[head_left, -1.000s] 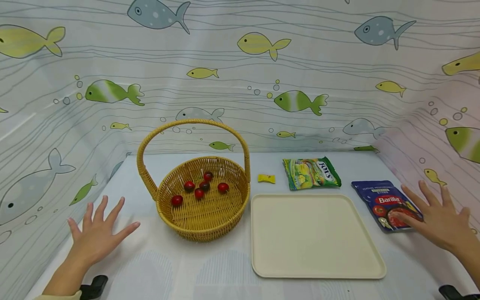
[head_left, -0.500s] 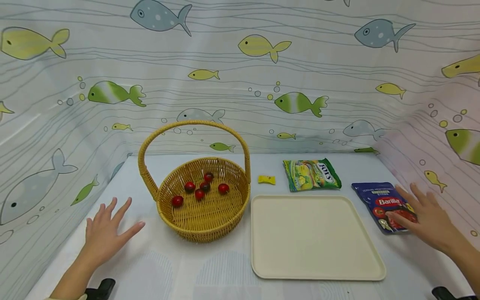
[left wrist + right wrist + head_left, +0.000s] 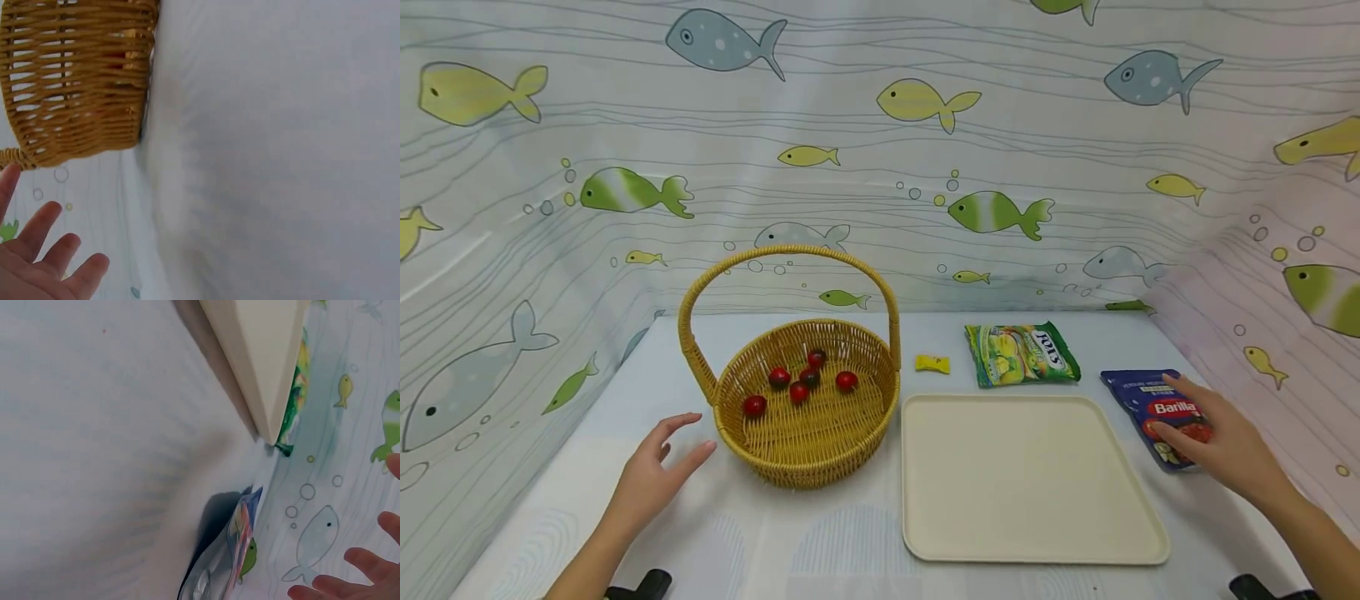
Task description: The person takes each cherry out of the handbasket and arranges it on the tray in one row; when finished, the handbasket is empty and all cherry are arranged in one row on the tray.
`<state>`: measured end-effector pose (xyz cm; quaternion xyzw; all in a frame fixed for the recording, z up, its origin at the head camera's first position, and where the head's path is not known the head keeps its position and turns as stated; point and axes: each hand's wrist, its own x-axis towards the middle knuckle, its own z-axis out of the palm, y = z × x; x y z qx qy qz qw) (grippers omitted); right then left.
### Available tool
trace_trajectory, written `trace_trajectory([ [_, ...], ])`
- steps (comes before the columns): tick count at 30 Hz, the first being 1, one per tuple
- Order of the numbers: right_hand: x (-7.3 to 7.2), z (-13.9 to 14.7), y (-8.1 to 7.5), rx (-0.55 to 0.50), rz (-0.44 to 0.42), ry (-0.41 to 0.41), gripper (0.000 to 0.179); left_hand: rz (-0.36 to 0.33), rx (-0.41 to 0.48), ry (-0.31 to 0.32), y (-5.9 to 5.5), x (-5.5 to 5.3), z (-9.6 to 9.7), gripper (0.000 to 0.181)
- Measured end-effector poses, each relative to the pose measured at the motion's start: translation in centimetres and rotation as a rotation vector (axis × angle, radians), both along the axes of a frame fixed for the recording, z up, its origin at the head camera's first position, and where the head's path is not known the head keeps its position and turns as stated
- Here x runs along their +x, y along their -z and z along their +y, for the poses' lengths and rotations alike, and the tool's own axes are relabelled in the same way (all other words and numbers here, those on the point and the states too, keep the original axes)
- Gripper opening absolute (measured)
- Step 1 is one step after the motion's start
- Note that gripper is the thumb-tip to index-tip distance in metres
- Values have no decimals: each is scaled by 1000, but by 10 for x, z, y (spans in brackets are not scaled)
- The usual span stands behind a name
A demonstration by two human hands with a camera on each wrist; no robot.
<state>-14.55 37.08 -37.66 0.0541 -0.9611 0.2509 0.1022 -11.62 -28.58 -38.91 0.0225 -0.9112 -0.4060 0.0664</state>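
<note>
My left hand is held over the table just left of a yellow wicker basket, fingers relaxed and holding nothing. Several dark red cherries lie inside the basket, whose tall handle arches above it. In the left wrist view the spread fingers show below the basket's woven side. Over on the right, my right hand hovers above a blue Barilla sauce pouch, thumb and fingers apart and partly covering it. The right wrist view shows the pouch lying apart from those loosely spread fingers.
A cream rectangular tray lies between the basket and the pouch. Behind it are a green Fox's candy bag and a small yellow wrapped candy. Fish-printed sheeting encloses the table at the back and sides.
My left hand has moved right, toward the basket, its fingers drawing closer together. My right hand has moved left, farther over the pouch, and its fingers are less spread. The head view has tilted slightly.
</note>
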Motion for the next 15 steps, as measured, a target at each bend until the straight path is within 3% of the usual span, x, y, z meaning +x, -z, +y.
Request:
trace_trajectory([
  [7,-1,-15,5,-69,80,-51,70,53,123,0,6,-3,17,58],
  [15,-6,-37,5,-65,142,-79,62,-28,232,51,-1,-5,29,67],
])
